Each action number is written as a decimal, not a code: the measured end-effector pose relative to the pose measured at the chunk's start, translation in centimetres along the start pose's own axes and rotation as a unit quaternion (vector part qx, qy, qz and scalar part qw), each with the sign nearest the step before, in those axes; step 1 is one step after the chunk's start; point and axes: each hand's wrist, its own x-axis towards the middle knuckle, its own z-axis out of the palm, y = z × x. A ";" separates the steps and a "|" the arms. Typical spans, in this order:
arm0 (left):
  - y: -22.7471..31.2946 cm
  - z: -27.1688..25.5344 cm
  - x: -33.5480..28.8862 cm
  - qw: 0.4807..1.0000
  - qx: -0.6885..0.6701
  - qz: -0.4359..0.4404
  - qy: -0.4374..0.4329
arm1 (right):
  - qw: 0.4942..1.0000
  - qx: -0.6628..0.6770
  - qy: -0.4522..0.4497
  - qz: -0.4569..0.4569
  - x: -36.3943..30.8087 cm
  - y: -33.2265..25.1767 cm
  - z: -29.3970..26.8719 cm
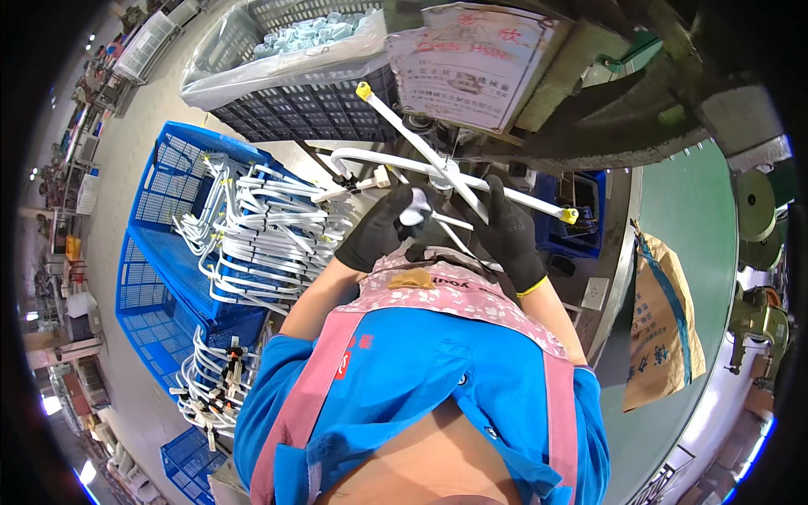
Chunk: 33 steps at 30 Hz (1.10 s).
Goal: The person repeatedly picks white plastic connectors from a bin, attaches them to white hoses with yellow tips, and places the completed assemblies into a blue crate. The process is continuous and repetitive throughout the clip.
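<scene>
In front of my apron, a white tube frame has two crossing tubes, one bent at its left end. Yellow caps or plugs sit on two of its tube ends. My right hand, in a black glove, grips the frame just right of the crossing, thumb raised along the tube. My gloved left hand is closed around a small white piece, below the bent tube; its exact kind is unclear. A white and black fitting is near the left hand, by the bend. The fingertips of both hands are partly hidden.
Blue crates on the left hold stacked white bent tubes. A black lined crate with pale blue small parts stands ahead. Dark machinery bearing a label plate overhangs ahead right. A brown sack lies at right.
</scene>
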 end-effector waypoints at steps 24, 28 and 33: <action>0.8 1.8 7.9 0.602 0.751 0.267 0.052 | 0.999 -0.007 -0.018 0.048 0.1 0.6 0.6; 0.8 0.0 7.8 0.601 0.731 0.324 0.020 | 0.992 -0.091 -0.058 0.071 0.3 -0.1 -0.3; 3.1 -4.9 7.8 0.595 0.759 0.264 0.022 | 0.989 -0.140 0.017 0.054 1.1 -1.1 -2.1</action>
